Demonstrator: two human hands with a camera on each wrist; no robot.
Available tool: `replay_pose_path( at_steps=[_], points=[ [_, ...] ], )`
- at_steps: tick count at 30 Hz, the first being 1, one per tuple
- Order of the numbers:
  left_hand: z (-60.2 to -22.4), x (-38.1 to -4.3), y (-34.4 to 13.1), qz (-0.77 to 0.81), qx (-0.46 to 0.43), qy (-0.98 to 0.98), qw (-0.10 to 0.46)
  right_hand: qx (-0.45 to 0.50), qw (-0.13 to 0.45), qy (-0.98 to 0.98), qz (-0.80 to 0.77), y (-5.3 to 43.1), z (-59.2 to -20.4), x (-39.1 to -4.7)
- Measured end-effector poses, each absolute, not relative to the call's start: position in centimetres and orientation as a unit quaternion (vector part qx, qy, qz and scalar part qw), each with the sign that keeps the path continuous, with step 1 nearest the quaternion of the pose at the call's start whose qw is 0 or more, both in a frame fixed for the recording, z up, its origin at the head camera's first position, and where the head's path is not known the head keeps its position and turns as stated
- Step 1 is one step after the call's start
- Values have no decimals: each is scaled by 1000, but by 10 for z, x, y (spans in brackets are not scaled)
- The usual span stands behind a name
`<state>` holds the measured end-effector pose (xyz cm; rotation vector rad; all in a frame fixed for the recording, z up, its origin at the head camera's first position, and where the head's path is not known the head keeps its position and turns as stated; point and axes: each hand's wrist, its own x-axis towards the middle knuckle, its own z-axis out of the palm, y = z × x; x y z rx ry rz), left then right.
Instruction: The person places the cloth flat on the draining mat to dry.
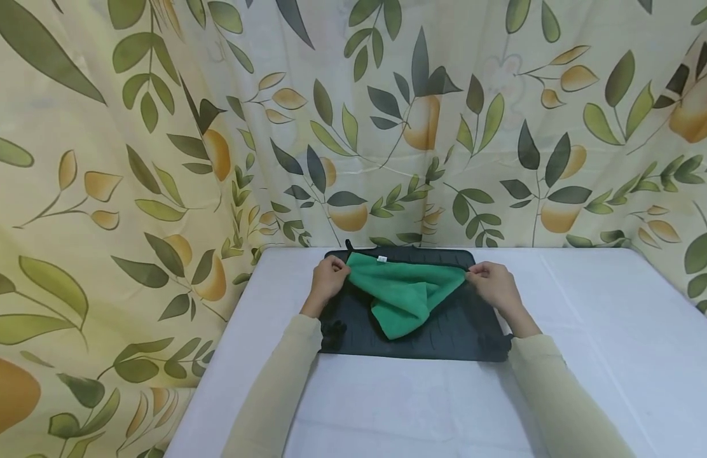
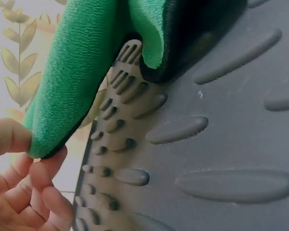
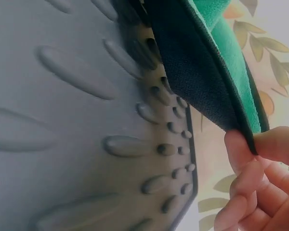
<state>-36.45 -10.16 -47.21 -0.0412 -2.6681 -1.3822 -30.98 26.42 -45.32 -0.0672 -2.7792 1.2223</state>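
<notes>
A green cloth (image 1: 405,289) with dark edging and a dark underside spans between my two hands, its middle sagging toward me in folds. My left hand (image 1: 329,277) pinches one corner between thumb and fingers; the left wrist view shows that green corner (image 2: 62,86) close up. At the opposite corner my right hand (image 1: 493,286) pinches the edge, where the dark underside (image 3: 197,72) faces the right wrist camera. A small white tag (image 1: 382,259) shows on the far edge. Below the cloth lies a black ridged rubber mat (image 1: 353,331), partly hidden by it.
The mat rests on a table with a white cover (image 1: 588,305). Behind and to the left hangs a curtain (image 1: 388,127) printed with leaves and fruit. A small dark loop (image 1: 349,244) sticks up at the mat's far left edge.
</notes>
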Motion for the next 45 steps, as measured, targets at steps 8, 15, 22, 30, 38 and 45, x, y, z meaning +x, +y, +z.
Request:
replay_pose_path(
  at_steps=[8,15,22,30,38,45],
  points=[
    [-475,-371,-101,-503,21,-864,-10,-2,32,-909,415,265,-452,-331],
    [-472,-381,-101,-499,47,-865,-16,-10,26,-911,412,268,-455,-348],
    [-469,-393,-102,-505,76,-859,30,-12,16,-917,399,268,-454,-358],
    [-475,-398,-99,-475,71,-876,47,-35,7,-921,388,269,-462,-367],
    [-476,-399,-95,-427,77,-899,55,-37,19,-929,368,268,-463,-371],
    [-476,-397,-95,-394,61,-917,27,-20,-27,-921,389,269,-458,-368]
  ],
)
